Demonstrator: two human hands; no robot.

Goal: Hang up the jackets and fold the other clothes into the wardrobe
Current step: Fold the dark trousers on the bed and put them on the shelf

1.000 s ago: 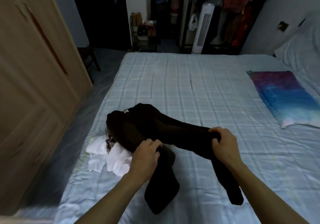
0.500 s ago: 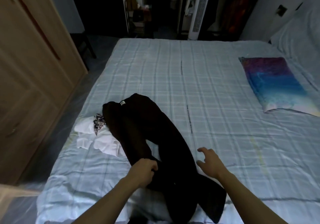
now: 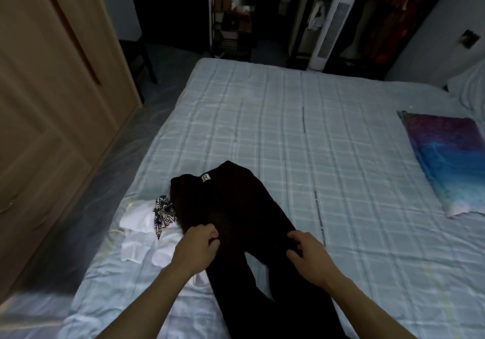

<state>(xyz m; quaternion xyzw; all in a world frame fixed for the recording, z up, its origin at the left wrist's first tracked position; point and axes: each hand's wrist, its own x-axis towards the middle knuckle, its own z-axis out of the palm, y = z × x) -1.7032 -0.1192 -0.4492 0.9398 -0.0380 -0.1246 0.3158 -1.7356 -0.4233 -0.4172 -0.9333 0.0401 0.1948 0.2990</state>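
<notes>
Black trousers point(image 3: 236, 215) lie flat on the bed point(image 3: 288, 128), waistband with a small white tag away from the person, legs splayed toward them. The left hand point(image 3: 195, 250) pinches the left leg's cloth; the right hand point(image 3: 308, 256) seems to rest spread, fingers loose.

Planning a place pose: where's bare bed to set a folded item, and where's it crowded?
Free: the checked bed sheet beyond the black trousers, and the strip between them and the colourful pillow. Crowded: the near left, where white clothes abut the trousers under both hands.
</notes>
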